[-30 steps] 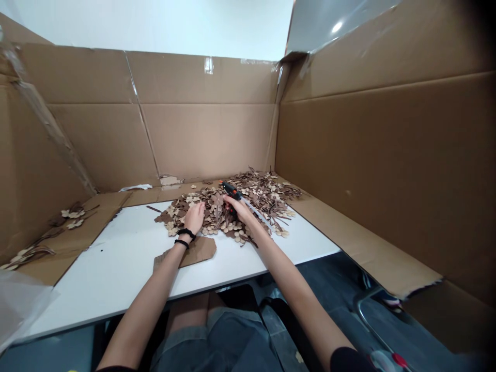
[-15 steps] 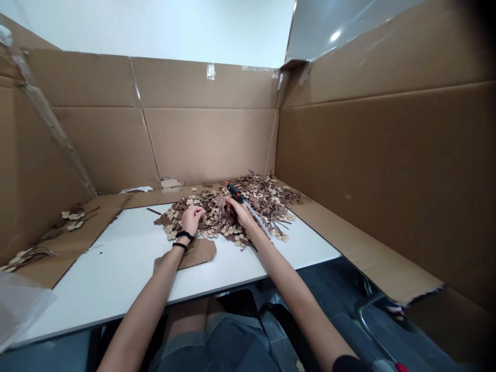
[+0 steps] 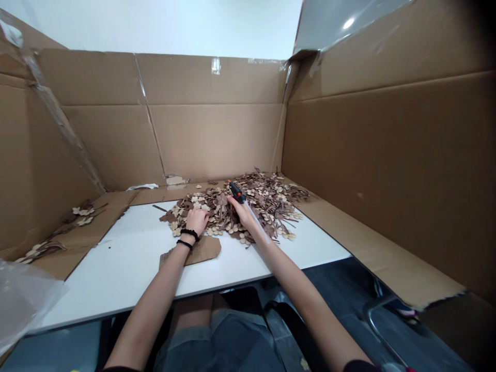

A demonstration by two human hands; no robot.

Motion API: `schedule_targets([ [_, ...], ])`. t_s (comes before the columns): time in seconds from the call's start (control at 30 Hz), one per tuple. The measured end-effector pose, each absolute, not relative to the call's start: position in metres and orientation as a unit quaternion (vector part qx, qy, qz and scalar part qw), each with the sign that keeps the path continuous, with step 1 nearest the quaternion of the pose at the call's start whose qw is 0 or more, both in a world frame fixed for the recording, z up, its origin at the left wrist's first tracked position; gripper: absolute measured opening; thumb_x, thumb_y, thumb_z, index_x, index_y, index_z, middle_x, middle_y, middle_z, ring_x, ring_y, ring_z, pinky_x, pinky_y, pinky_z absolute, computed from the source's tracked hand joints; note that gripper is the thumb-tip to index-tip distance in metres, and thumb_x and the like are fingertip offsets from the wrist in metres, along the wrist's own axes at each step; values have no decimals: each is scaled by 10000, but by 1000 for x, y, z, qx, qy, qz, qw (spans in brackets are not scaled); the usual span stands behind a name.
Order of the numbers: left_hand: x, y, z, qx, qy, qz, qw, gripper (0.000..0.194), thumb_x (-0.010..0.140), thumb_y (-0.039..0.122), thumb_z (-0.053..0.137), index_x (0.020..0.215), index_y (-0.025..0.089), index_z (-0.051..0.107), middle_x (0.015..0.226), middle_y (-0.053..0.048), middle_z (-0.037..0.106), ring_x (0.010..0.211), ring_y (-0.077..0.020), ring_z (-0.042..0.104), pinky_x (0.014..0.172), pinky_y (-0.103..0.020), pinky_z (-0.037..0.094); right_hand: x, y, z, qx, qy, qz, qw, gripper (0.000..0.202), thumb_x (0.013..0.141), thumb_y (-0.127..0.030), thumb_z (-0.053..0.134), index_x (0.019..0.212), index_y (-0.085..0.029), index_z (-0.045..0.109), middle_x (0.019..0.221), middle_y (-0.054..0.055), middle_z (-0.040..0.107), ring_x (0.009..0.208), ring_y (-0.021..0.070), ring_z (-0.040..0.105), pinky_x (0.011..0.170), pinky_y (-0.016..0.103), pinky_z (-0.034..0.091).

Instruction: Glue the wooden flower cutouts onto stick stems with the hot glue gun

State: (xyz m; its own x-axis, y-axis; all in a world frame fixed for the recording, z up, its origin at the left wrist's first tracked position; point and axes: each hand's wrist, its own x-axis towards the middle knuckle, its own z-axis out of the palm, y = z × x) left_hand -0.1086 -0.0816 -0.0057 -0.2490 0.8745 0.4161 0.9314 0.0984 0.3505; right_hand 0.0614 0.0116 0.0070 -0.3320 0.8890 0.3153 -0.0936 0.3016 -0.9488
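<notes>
A wide heap of brown and cream flower-shaped pieces and thin strips [image 3: 267, 199] lies on the white table [image 3: 127, 258]. At the near left edge of the heap is my left hand [image 3: 197, 219], palm down with bent fingers among the pieces; whether it grips one is hidden. My right hand [image 3: 239, 209] is wrapped round a black glue gun [image 3: 237, 192] with an orange tip, held over the heap and pointing away from me. A clear glue stick runs back from it along my forearm. Below my left wrist lies a flat cardboard piece [image 3: 205, 250].
Cardboard walls [image 3: 217, 134] enclose the table at the back and both sides. More flower pieces [image 3: 83, 212] lie on cardboard at the left. A clear plastic bag [image 3: 23, 299] covers the near left corner. A metal chair frame [image 3: 374, 320] shows at the lower right.
My left hand has gone from raised, pinched fingers down onto the pieces, its fingers now turned into the heap. My right hand keeps its hold on the glue gun. The view has shifted slightly.
</notes>
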Motion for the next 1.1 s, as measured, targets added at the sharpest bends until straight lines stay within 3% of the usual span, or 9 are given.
schedule_targets([
  [0.13,-110,-78,4,-517,-652,-547,-88,139,777,287,608,867,193,659,856,-82,698,804,-218,644,759,-329,474,55,10,7,-325,-619,489,522,387,695,-558,620,785,-184,583,656,0,526,648,166,464,635,289,391],
  [0.23,-108,-78,12,-464,-563,-645,-226,259,683,368,703,826,162,638,795,-61,681,727,-184,635,690,-291,479,52,13,4,-318,-588,497,553,398,683,-546,619,820,-173,590,682,0,525,633,154,450,643,288,391],
  [0.63,-87,-84,19,-356,-489,-683,-408,412,547,393,825,834,166,636,804,-9,649,748,-102,595,613,-190,400,59,2,12,-260,-667,511,476,362,726,-524,610,839,-181,630,852,28,637,818,193,547,821,305,425],
  [0.9,-75,-80,13,-374,-462,-704,-388,361,588,368,790,784,163,568,722,28,591,666,-85,556,667,-224,432,52,10,1,-205,-661,547,471,361,725,-510,642,886,-187,659,916,35,669,879,189,587,890,324,436],
  [1.1,-74,-77,13,-370,-453,-728,-357,316,587,328,771,746,158,558,766,10,587,728,-96,572,754,-246,462,52,9,0,-213,-660,558,455,399,747,-538,617,937,-193,680,962,41,681,925,195,598,945,354,423],
])
